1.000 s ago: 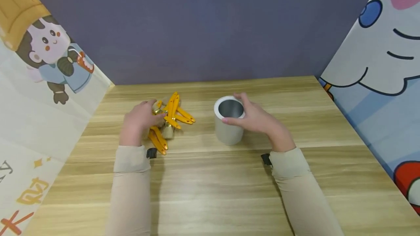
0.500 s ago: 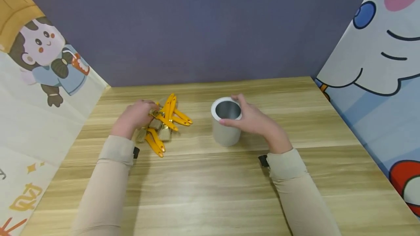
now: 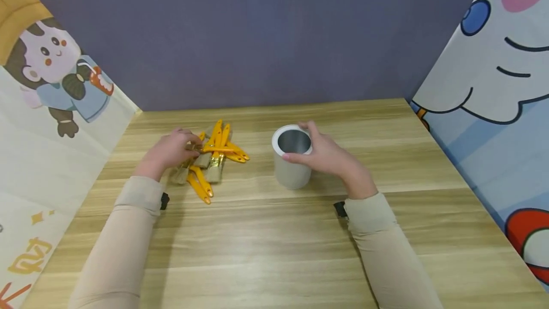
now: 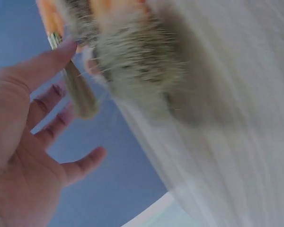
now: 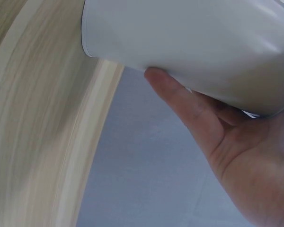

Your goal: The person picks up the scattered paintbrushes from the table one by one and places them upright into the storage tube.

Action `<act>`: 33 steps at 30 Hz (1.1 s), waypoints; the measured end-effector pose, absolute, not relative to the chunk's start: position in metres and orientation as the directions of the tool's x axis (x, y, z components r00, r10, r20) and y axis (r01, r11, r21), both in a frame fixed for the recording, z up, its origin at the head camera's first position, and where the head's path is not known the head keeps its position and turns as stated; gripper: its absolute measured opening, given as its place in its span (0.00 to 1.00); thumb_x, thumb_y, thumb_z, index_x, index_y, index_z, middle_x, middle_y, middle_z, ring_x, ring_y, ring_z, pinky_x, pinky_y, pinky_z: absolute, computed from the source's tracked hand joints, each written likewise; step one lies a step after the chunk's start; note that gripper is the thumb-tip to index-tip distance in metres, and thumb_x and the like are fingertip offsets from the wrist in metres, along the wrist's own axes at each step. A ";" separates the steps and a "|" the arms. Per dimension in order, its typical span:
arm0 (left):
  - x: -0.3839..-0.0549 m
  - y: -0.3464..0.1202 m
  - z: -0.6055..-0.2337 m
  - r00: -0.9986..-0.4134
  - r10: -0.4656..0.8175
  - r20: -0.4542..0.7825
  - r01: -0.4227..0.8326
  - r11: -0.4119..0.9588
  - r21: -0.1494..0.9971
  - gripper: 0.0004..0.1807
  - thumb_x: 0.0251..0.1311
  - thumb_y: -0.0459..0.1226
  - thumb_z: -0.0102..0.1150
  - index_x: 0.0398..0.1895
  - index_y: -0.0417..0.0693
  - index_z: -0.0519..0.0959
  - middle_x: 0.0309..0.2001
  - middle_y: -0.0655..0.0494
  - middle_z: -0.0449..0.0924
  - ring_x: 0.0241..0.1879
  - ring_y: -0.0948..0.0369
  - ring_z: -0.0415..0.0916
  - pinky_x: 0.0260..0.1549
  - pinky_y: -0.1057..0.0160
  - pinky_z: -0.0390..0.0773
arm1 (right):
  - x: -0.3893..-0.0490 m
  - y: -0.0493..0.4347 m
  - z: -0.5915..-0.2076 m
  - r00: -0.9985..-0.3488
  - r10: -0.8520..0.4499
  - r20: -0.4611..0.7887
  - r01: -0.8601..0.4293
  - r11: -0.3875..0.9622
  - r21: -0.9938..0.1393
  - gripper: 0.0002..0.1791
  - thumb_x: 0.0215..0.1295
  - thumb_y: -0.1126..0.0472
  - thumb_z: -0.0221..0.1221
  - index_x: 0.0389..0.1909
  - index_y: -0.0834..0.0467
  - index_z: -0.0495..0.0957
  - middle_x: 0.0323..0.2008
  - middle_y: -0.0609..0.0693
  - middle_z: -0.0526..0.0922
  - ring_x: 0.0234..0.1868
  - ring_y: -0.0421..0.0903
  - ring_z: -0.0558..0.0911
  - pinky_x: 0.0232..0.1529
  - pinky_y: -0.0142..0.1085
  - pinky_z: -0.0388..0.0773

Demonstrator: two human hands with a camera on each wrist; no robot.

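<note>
My left hand (image 3: 171,148) pinches a paintbrush (image 3: 219,149) near its metal ferrule, the orange handle pointing right over the pile. In the left wrist view its bristles (image 4: 80,97) hang below the thumb, while the lower fingers are spread. Under and beside this hand lie several more orange-handled paintbrushes (image 3: 199,189), crossing one another. My right hand (image 3: 332,156) grips a white cylindrical can (image 3: 292,174) from the right, thumb at the near side of the rim and fingers at the far side. The can stands upright with its grey inside showing.
A wood-grain table (image 3: 257,252) carries everything. Behind it rises a plain grey-purple wall (image 3: 274,37). Cartoon-printed panels stand at the left (image 3: 86,156) and right (image 3: 493,132).
My left hand has drawn slightly left, and the pinched paintbrush has swung from slanting down-right to nearly level. My right hand stays on the can; the head view has shifted a little.
</note>
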State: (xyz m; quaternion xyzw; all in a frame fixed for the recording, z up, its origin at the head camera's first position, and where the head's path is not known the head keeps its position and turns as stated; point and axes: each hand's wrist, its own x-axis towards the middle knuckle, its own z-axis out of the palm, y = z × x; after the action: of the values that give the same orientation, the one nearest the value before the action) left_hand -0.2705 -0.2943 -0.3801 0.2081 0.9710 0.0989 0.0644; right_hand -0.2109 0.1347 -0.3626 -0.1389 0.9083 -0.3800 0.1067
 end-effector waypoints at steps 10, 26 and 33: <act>-0.268 -0.288 -0.341 -0.959 0.281 -0.047 0.212 0.815 0.540 0.20 0.69 0.44 0.70 0.59 0.43 0.84 0.56 0.39 0.85 0.39 0.47 0.80 0.46 0.45 0.81 | -0.213 0.133 -0.363 -0.940 -0.332 -0.078 -0.175 0.665 -0.726 0.63 0.58 0.26 0.69 0.84 0.50 0.48 0.70 0.64 0.75 0.71 0.60 0.77 0.70 0.59 0.74; -0.255 -0.212 -0.256 -0.985 0.158 0.070 0.095 0.155 0.983 0.15 0.60 0.36 0.78 0.50 0.45 0.88 0.42 0.60 0.91 0.41 0.64 0.85 0.41 0.69 0.84 | -0.213 0.133 -0.364 -0.940 -0.330 -0.082 -0.171 0.668 -0.725 0.63 0.58 0.27 0.70 0.84 0.48 0.47 0.71 0.64 0.74 0.71 0.61 0.77 0.70 0.60 0.74; -0.242 -0.162 -0.215 -0.950 0.259 0.173 0.242 0.261 0.935 0.20 0.62 0.41 0.78 0.55 0.45 0.88 0.49 0.57 0.91 0.52 0.59 0.84 0.55 0.62 0.81 | -0.212 0.135 -0.364 -0.940 -0.330 -0.088 -0.166 0.666 -0.727 0.63 0.58 0.27 0.70 0.84 0.49 0.47 0.71 0.64 0.74 0.71 0.60 0.77 0.70 0.59 0.74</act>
State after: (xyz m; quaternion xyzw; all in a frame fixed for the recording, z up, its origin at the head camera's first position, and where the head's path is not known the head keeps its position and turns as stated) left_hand -0.2416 -0.1618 -0.2155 0.1578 0.7941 0.5869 0.0076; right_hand -0.2121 0.1350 -0.3640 -0.1368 0.9065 -0.3850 0.1067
